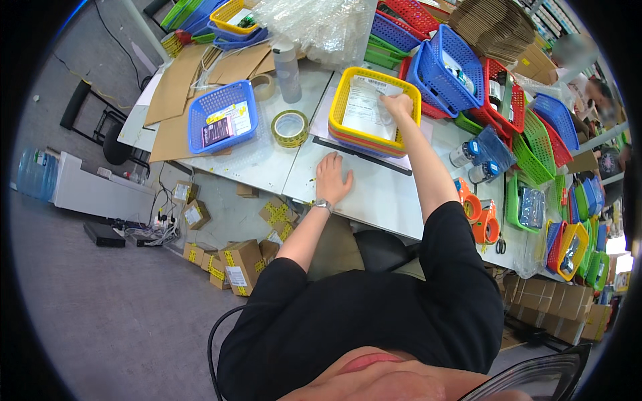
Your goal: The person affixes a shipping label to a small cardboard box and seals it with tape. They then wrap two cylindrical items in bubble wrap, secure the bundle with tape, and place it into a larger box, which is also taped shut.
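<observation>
My left hand (332, 179) lies flat on the white table (374, 197) with its fingers apart, holding nothing; a watch (322, 204) is on that wrist. My right hand (399, 107) reaches into a yellow basket (334, 110), its fingers closed at the upper right edge of a printed white sheet of paper (364, 110). Other baskets are nested under the yellow one. To the left, a blue basket (194, 127) holds a dark package (217, 131) and papers. Between the baskets a roll of yellow-printed tape (289, 128) lies near a grey bottle (287, 73).
Flattened cardboard (174, 97) and bubble wrap (314, 30) lie at the back left. Stacked blue baskets (451, 70) crowd the right, near two jars (465, 154), orange tape dispensers (487, 222) and scissors (501, 245). Taped cartons (242, 264) sit on the floor.
</observation>
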A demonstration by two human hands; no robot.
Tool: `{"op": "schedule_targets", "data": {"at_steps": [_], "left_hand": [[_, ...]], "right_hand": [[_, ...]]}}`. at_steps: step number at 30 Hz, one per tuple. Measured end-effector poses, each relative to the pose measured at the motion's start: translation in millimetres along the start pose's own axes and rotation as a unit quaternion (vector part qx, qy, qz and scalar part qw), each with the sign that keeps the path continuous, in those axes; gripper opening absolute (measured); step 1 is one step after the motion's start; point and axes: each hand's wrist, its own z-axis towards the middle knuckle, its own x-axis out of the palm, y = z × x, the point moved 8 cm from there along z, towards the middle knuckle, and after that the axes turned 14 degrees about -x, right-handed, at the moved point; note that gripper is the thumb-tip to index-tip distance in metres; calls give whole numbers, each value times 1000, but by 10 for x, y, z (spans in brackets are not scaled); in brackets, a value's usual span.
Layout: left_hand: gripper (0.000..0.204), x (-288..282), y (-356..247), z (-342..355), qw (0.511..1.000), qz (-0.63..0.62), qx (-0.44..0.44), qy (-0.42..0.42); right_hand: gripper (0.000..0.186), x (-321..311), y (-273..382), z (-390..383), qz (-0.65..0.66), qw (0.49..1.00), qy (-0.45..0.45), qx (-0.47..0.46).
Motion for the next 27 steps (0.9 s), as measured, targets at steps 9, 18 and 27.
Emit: {"op": "schedule_targets", "data": {"at_steps": [9,18,27], "left_hand": [[48,-7,36,25,1000,6,-5,-4],[46,20,60,-30,1000,13,5,-15],[47,37,89,-11,999,31,8,-31]], "right_hand": [[79,-14,-78,-65,74,986,-151,3],[42,-53,261,-203,-128,963,-195,-133],[34,-703,429,-291,141,876,-362,-287]]}}
